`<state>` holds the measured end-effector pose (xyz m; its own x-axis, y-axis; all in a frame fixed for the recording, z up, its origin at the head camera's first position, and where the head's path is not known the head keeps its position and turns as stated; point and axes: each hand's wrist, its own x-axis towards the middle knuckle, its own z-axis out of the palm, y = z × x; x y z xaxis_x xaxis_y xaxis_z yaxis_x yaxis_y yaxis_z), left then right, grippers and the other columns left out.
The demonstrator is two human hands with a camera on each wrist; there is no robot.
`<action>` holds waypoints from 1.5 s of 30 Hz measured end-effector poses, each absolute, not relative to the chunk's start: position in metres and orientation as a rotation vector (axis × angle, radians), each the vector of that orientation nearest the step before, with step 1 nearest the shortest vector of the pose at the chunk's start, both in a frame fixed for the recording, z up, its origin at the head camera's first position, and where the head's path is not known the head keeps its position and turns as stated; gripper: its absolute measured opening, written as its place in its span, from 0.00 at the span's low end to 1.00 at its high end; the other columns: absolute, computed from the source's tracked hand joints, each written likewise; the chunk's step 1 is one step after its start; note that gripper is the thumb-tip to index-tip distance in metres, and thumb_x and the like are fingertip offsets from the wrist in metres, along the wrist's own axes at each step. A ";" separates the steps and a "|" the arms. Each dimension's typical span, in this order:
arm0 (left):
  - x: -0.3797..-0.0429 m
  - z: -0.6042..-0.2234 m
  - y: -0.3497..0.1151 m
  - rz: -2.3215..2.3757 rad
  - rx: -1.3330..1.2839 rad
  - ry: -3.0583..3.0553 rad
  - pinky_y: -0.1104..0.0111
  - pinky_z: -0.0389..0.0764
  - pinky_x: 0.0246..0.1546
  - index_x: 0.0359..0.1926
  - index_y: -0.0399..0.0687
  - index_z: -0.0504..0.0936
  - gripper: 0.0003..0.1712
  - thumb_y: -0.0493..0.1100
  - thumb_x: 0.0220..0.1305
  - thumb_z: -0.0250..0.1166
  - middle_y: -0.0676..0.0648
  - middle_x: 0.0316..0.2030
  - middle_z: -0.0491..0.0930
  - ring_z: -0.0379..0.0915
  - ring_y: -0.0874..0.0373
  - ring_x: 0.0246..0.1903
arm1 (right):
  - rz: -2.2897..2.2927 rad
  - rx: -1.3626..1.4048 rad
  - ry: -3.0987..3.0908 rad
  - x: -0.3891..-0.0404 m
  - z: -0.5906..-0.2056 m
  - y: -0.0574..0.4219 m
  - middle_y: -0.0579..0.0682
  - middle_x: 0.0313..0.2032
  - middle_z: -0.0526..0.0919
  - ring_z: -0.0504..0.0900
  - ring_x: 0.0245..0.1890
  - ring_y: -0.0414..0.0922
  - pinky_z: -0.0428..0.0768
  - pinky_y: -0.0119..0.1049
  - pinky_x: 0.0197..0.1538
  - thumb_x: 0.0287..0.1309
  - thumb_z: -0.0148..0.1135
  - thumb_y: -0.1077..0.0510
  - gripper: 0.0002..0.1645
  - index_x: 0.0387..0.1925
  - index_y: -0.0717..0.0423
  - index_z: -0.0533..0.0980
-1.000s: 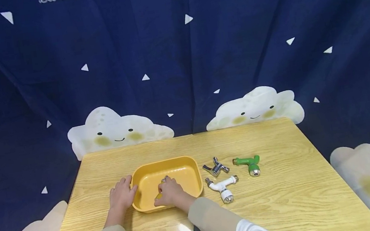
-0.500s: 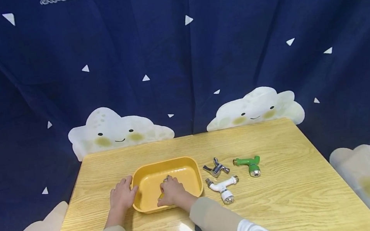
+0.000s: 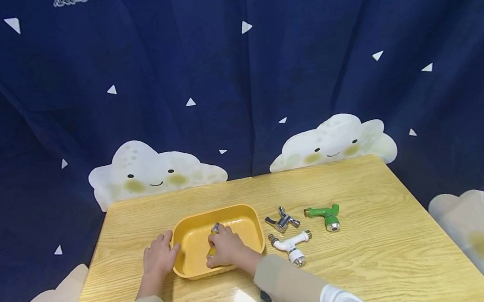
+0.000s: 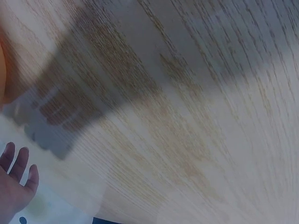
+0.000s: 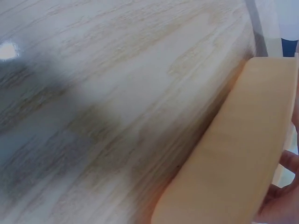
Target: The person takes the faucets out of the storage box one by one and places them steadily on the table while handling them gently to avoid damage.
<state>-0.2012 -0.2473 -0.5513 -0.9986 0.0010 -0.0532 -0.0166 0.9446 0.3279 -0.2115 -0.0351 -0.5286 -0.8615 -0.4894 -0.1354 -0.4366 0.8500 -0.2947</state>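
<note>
In the head view my right hand (image 3: 228, 246) is inside the yellow tray (image 3: 193, 271), gripping a yellow tap (image 3: 212, 252) with a silver end. The palm and fingers cover most of that tap. My left hand (image 3: 160, 255) rests against the tray's left rim, thumb at the edge and fingers fairly straight. Several of its fingers show in the left wrist view (image 4: 18, 177). From the right wrist, the tray's outer wall (image 5: 229, 144) hides much of the right hand (image 5: 282, 200).
To the right of the tray lie a chrome tap (image 3: 282, 220), a white tap (image 3: 291, 244) and a green tap (image 3: 325, 215) on the wooden table (image 3: 388, 254). A dark blue curtain (image 3: 222, 72) with printed clouds hangs behind the table.
My right hand has shifted slightly right within the tray, and more of the held tap's silver end and yellow body now shows. The left hand stays at the rim.
</note>
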 end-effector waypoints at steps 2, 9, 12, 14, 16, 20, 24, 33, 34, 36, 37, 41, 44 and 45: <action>-0.202 -0.552 -0.247 0.514 -0.010 3.045 0.42 0.65 0.44 0.57 0.42 0.66 0.26 0.51 0.62 0.50 0.36 0.49 0.70 0.67 0.37 0.48 | -0.376 -0.719 2.824 -0.212 -0.526 -0.034 0.53 0.47 0.69 0.68 0.43 0.46 0.72 0.39 0.33 0.37 0.66 0.38 0.20 0.28 0.42 0.71; -0.202 -0.551 -0.246 0.513 0.012 3.041 0.42 0.65 0.43 0.56 0.42 0.67 0.27 0.52 0.61 0.50 0.36 0.49 0.71 0.68 0.38 0.47 | -0.392 -0.778 2.842 -0.211 -0.510 -0.029 0.54 0.49 0.70 0.69 0.43 0.46 0.73 0.39 0.36 0.37 0.66 0.39 0.18 0.29 0.41 0.72; -0.202 -0.550 -0.246 0.512 0.018 3.043 0.42 0.65 0.43 0.55 0.41 0.67 0.26 0.52 0.61 0.51 0.36 0.49 0.71 0.68 0.38 0.47 | -0.423 -0.819 2.847 -0.211 -0.502 -0.024 0.54 0.50 0.70 0.70 0.46 0.47 0.73 0.39 0.38 0.37 0.66 0.40 0.17 0.28 0.41 0.72; -0.202 -0.549 -0.246 0.515 0.015 3.039 0.42 0.65 0.44 0.56 0.41 0.67 0.26 0.52 0.61 0.51 0.36 0.50 0.71 0.68 0.37 0.47 | -0.456 -0.845 2.849 -0.210 -0.496 -0.019 0.53 0.50 0.70 0.70 0.46 0.47 0.73 0.39 0.39 0.37 0.66 0.41 0.16 0.28 0.42 0.73; -0.203 -0.549 -0.246 0.513 0.012 3.036 0.41 0.64 0.45 0.56 0.41 0.67 0.27 0.51 0.60 0.51 0.35 0.51 0.70 0.67 0.37 0.48 | -0.483 -0.879 2.850 -0.210 -0.491 -0.014 0.52 0.49 0.71 0.70 0.45 0.46 0.72 0.38 0.38 0.36 0.67 0.42 0.16 0.27 0.42 0.73; -0.203 -0.550 -0.245 0.509 0.007 3.037 0.41 0.64 0.45 0.57 0.40 0.66 0.28 0.51 0.60 0.51 0.34 0.53 0.69 0.67 0.36 0.49 | -0.539 -0.906 2.829 -0.209 -0.482 -0.004 0.48 0.42 0.70 0.68 0.39 0.43 0.69 0.35 0.34 0.36 0.67 0.42 0.17 0.28 0.42 0.73; -0.203 -0.549 -0.244 0.514 0.004 3.039 0.41 0.64 0.45 0.57 0.40 0.66 0.28 0.51 0.60 0.51 0.34 0.52 0.69 0.67 0.36 0.49 | -0.597 -0.924 2.815 -0.209 -0.475 0.008 0.44 0.35 0.66 0.65 0.35 0.41 0.66 0.32 0.32 0.37 0.67 0.43 0.16 0.28 0.42 0.72; -0.201 -0.548 -0.243 0.510 -0.007 3.027 0.41 0.64 0.46 0.58 0.39 0.65 0.29 0.51 0.60 0.51 0.34 0.52 0.69 0.66 0.36 0.49 | -0.703 -0.943 2.865 -0.211 -0.462 0.041 0.45 0.35 0.67 0.65 0.35 0.42 0.68 0.32 0.30 0.38 0.65 0.44 0.15 0.30 0.42 0.73; -0.201 -0.548 -0.243 0.509 -0.008 3.027 0.41 0.64 0.45 0.58 0.39 0.65 0.29 0.51 0.60 0.51 0.34 0.52 0.69 0.66 0.36 0.49 | -0.700 -0.925 2.879 -0.211 -0.461 0.045 0.46 0.36 0.67 0.66 0.36 0.42 0.68 0.32 0.31 0.38 0.64 0.44 0.15 0.30 0.42 0.73; -0.201 -0.547 -0.243 0.513 -0.010 3.028 0.41 0.64 0.45 0.58 0.39 0.66 0.29 0.52 0.60 0.51 0.34 0.51 0.69 0.67 0.36 0.48 | -0.701 -0.905 2.907 -0.212 -0.461 0.052 0.47 0.40 0.69 0.67 0.39 0.43 0.70 0.34 0.33 0.36 0.65 0.44 0.16 0.31 0.42 0.73; -0.201 -0.547 -0.243 0.511 -0.006 3.030 0.41 0.64 0.45 0.57 0.39 0.66 0.29 0.51 0.60 0.51 0.34 0.51 0.69 0.67 0.36 0.48 | -0.707 -0.897 2.919 -0.212 -0.461 0.055 0.48 0.41 0.69 0.68 0.40 0.44 0.71 0.35 0.34 0.36 0.65 0.44 0.16 0.31 0.42 0.74; -0.202 -0.548 -0.243 0.512 -0.005 3.028 0.42 0.65 0.45 0.58 0.39 0.66 0.29 0.52 0.60 0.51 0.35 0.51 0.70 0.67 0.37 0.48 | -0.712 -0.870 2.965 -0.210 -0.462 0.071 0.51 0.45 0.70 0.69 0.44 0.47 0.72 0.38 0.37 0.36 0.64 0.45 0.18 0.32 0.44 0.75; -0.202 -0.548 -0.244 0.513 -0.006 3.024 0.42 0.64 0.45 0.59 0.39 0.65 0.30 0.52 0.60 0.50 0.34 0.52 0.69 0.66 0.36 0.49 | -0.717 -0.821 2.984 -0.209 -0.465 0.084 0.51 0.46 0.70 0.68 0.44 0.46 0.72 0.39 0.39 0.36 0.64 0.44 0.19 0.34 0.45 0.76; -0.202 -0.548 -0.244 0.513 -0.005 3.025 0.42 0.64 0.45 0.58 0.39 0.65 0.29 0.52 0.60 0.50 0.34 0.52 0.69 0.66 0.36 0.49 | -0.722 -0.801 2.991 -0.209 -0.467 0.088 0.51 0.46 0.69 0.68 0.44 0.46 0.72 0.39 0.40 0.36 0.64 0.44 0.20 0.35 0.45 0.76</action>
